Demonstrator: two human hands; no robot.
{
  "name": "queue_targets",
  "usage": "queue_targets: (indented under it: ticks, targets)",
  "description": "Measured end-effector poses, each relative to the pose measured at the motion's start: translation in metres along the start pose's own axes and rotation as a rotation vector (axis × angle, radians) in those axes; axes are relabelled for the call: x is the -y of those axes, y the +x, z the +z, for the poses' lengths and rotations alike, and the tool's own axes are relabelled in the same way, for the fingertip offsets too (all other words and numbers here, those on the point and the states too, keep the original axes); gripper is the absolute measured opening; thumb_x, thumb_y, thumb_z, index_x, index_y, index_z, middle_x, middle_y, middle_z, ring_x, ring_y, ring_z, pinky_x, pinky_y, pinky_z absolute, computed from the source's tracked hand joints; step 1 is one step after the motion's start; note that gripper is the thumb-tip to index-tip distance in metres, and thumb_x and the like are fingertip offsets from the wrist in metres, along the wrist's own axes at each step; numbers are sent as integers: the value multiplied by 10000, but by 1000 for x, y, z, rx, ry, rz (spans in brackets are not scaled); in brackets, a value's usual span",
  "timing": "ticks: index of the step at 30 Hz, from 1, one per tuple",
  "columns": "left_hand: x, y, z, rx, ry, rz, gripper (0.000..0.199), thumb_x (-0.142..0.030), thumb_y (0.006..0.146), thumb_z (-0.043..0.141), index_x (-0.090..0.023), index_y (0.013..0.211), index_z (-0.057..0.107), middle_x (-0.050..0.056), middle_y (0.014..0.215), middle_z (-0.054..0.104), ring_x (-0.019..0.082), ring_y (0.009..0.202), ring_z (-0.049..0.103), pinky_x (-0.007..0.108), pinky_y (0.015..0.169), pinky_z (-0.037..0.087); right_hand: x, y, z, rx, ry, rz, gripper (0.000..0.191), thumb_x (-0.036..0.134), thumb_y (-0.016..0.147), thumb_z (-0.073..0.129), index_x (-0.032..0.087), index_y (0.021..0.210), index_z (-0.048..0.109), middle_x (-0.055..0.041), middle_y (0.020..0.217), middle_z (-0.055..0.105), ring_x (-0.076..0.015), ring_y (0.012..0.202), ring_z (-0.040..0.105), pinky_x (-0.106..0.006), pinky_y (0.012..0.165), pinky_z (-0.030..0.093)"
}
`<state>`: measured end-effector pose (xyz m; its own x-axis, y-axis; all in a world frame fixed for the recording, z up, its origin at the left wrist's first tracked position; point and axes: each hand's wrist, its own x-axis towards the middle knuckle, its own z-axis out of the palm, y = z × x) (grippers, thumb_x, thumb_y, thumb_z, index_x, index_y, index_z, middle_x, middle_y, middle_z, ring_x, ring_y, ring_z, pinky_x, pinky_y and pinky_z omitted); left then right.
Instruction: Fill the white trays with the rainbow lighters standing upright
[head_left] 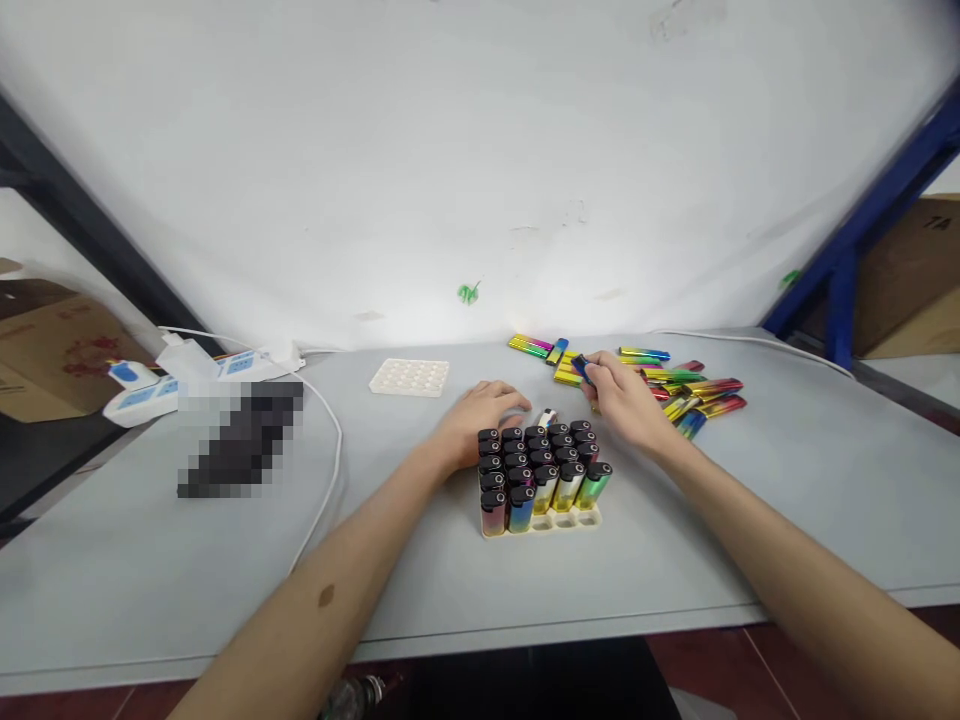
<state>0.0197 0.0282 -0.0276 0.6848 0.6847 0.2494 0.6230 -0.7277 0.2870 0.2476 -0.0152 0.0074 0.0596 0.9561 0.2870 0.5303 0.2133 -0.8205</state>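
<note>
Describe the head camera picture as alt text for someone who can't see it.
A right hand holds a small dark blue piece near scattered shiny multicolored pieces, while the left hand is beside a pale holder of black-topped lighters, three front slots vacant. On the same gray table, a pale tray lies farther back, to the left.

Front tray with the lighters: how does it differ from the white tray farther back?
The front tray holds rows of standing lighters; the back tray holds none. The front tray is close by the left hand; the back tray lies nearer the wall, farther left. The front tray looks creamier, the back tray whiter. Both are on the table.
</note>
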Motion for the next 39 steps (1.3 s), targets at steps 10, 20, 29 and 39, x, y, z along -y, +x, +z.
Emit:
queue_targets:
  ticks: [10,20,29,39]
  targets:
    - [-2,0,-2,94,-59,10,369,-252,976,406,-367,1249,627,20,1393,522,214,1310,434,419,1114,349,4,-1,3,124,488,265,507,637,881,438,192,650,509,78,518,222,-68,418,153,-234,416,122]
    - [-12,-1,-15,164,-108,105,409,-281,929,506,-433,1300,583,-9,1446,481,247,1353,389,451,1137,310,5,-1,4,75,553,344,452,524,896,385,230,554,361,73,470,187,-79,407,108,-241,390,90]
    - [3,6,0,2,-83,57,362,-139,872,488,-242,1201,597,52,1226,603,208,1178,502,371,1065,405,7,-2,2,76,598,303,386,395,886,335,232,537,352,70,456,193,-84,404,110,-236,389,95]
    - [-1,6,-2,15,-84,-22,357,-450,876,589,-232,1158,576,75,1245,586,250,1189,489,400,1049,406,8,-2,5,52,573,338,469,558,902,364,234,563,346,80,469,179,-81,402,117,-233,382,106]
